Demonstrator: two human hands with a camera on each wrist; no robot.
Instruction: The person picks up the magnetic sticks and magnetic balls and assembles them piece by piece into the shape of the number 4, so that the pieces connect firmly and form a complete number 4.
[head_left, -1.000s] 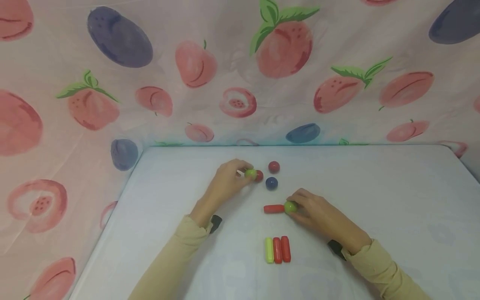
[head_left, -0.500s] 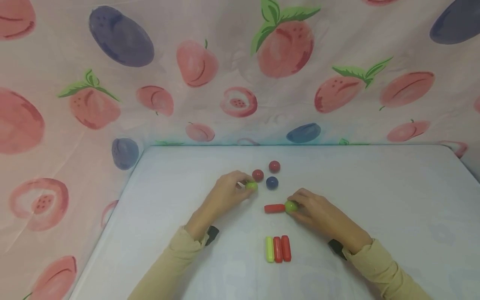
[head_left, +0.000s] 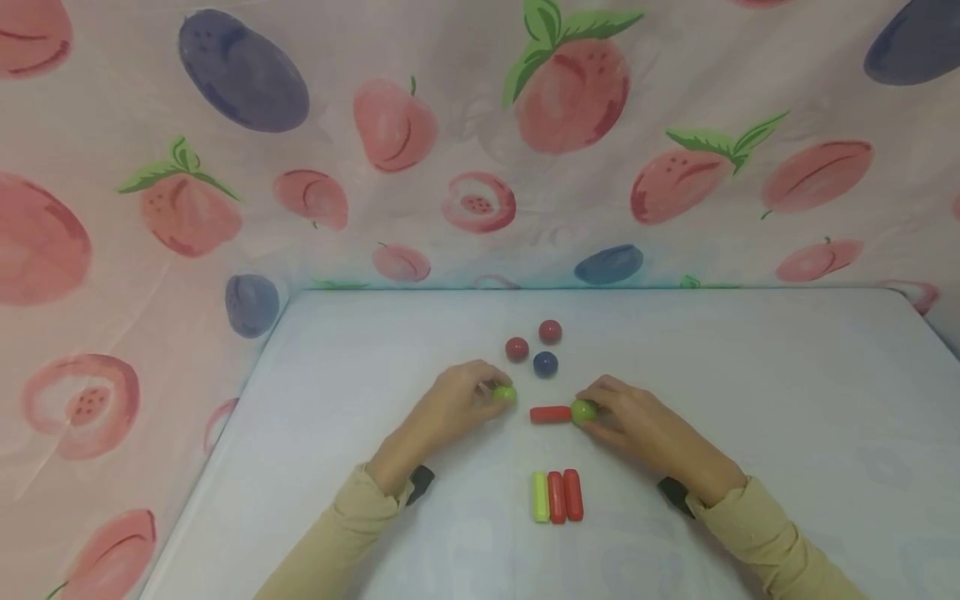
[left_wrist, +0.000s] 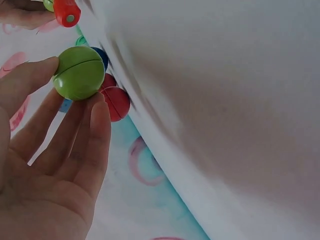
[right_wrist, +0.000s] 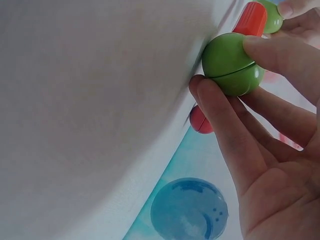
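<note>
My left hand (head_left: 457, 406) pinches a green ball (left_wrist: 79, 73) between thumb and fingertips, just left of a red stick (head_left: 551, 414). A seam runs round the ball. At the other end of that stick, my right hand (head_left: 633, 421) pinches a second green ball (right_wrist: 232, 65) with thumb and fingers. This ball meets the stick's right end, and the stick lies sideways. In the left wrist view the stick's near end (left_wrist: 70, 19) shows a small round spot. A gap separates the left ball from the stick.
Beyond the hands lie two red balls (head_left: 517, 348) and a blue ball (head_left: 545, 364). Nearer the front, a yellow-green stick (head_left: 541, 497) and two red sticks (head_left: 556, 497) lie side by side on the white table (head_left: 787, 375). A fruit-print cloth (head_left: 480, 108) hangs behind.
My left hand has drawn its green ball away from the red ball, toward the front and level with the red stick's left side. My right hand has stayed in place.
</note>
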